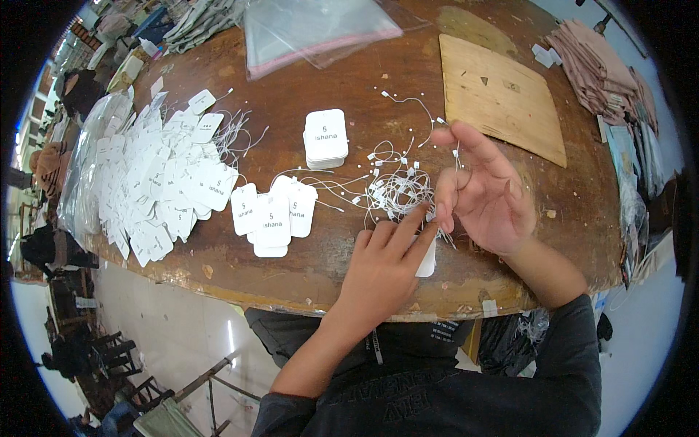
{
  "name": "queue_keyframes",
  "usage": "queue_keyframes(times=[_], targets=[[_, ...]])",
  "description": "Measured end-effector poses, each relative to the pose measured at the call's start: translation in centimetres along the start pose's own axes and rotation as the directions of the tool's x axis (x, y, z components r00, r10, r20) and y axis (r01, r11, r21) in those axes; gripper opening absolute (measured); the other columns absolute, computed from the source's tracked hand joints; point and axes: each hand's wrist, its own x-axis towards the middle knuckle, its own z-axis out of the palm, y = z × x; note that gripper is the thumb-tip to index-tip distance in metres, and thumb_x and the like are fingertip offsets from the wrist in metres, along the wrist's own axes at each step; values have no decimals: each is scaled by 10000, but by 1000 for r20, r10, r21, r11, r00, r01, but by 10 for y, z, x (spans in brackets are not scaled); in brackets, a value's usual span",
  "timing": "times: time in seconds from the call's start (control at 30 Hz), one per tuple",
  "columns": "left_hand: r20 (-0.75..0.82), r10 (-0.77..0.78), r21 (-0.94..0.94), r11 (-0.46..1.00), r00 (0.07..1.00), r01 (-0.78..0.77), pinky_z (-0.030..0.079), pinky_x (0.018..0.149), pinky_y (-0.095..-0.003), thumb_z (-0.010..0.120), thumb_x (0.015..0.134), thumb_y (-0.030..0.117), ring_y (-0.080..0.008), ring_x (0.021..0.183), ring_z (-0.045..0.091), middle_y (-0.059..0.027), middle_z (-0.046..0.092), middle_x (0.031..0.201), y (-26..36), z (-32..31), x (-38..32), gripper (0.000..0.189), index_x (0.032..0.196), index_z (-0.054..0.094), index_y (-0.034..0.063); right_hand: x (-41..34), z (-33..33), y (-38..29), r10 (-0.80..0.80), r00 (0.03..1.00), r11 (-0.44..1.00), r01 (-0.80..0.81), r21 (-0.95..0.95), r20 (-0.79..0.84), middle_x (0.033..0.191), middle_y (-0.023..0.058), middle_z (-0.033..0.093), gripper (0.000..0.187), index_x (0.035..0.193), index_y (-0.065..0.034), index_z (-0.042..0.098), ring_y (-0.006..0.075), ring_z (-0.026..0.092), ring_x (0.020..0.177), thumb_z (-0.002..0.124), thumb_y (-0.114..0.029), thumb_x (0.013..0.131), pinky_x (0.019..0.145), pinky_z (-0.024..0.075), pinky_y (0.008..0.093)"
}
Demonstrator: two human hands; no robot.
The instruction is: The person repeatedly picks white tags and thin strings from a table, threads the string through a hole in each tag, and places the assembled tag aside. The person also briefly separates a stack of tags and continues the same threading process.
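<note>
My left hand (pixel 386 248) lies palm down over a white paper hang tag (pixel 427 261) near the table's front edge, its fingertips at the tangle of white tag strings (pixel 401 188). Raised just to the right, my right hand (pixel 480 188) has its palm up and its fingers bent, with a thin white string (pixel 456 155) running between them. Left of my hands is a small fanned group of tags (pixel 272 223) with strings attached. Behind it stands a neat stack of tags (pixel 326 136). A large loose heap of tags (pixel 164 175) covers the table's left part.
Clear plastic bags (pixel 322 33) lie at the back of the wooden table (pixel 262 120). A thin wooden board (pixel 502 95) is at the back right, with folded pink garments (pixel 595 65) beyond. Grey folded cloth (pixel 202 24) and a plastic bundle (pixel 90 169) are at the left.
</note>
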Motion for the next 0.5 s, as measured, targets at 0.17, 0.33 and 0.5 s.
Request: queue_keyframes(times=[0.17,0.33,0.5], targets=[[-67,-65,-103,993,996,57,448,809,-417,664,713,106,-285,1017,557,-131,510,1303,-1,0,-1,464,1177,643,114,-5,6,12,207,974,944,-173,-280,95,1409,213,403,806,1435,45,354,245,587,953,549,-549,926,769,506,358],[32,118,-136,984,992,-113,441,802,-388,664,694,100,-258,966,546,-61,555,1267,-3,-2,-3,516,1208,620,93,-6,8,14,87,993,970,-66,-234,80,1457,211,362,863,1465,34,297,271,576,1039,568,-567,908,873,482,400],[8,11,-124,992,1000,-10,443,800,-377,653,701,83,-241,944,555,-37,588,1236,-1,-3,0,523,1222,612,72,7,-8,-3,-115,991,985,106,-134,-63,1493,174,328,779,1495,25,241,170,548,859,526,-437,937,687,463,302]])
